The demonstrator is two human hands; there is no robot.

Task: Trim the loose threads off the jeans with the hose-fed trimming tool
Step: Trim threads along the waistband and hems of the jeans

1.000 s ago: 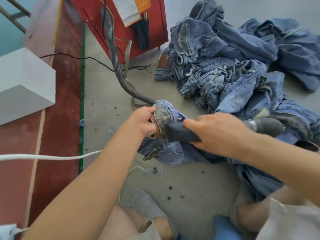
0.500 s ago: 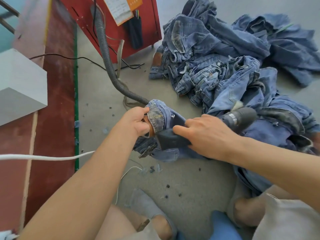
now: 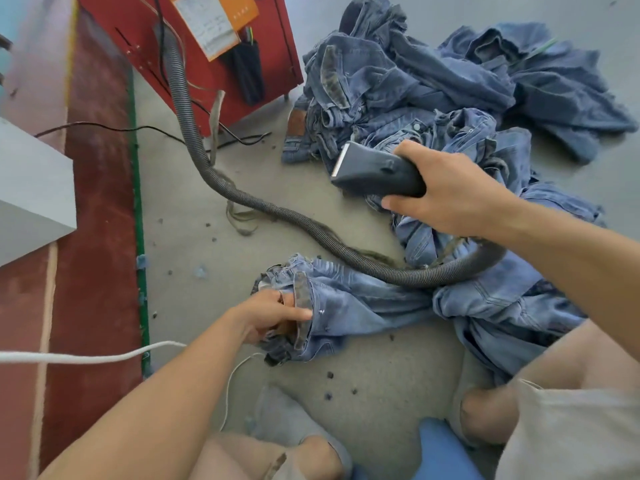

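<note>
Right hand lifted trimming tool clear of jeans, fingers wrapped round it; left hand fingers pinch waistband. Likely repositioning before next pass.

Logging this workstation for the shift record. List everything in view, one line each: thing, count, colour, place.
jeans in work: one, blue, floor centre, waistband end held.
jeans pile: several, blue, floor upper right.
trimming tool: one, dark grey, lifted clear of the jeans.
hose: one, grey ribbed, from the cabinet across the floor.
cabinet: one, red, top centre.
box: one, white, left edge.
cord: one, white, lower left.
stool: one, blue, bottom.
left hand: grips the waistband.
right hand: grips the tool.
</note>
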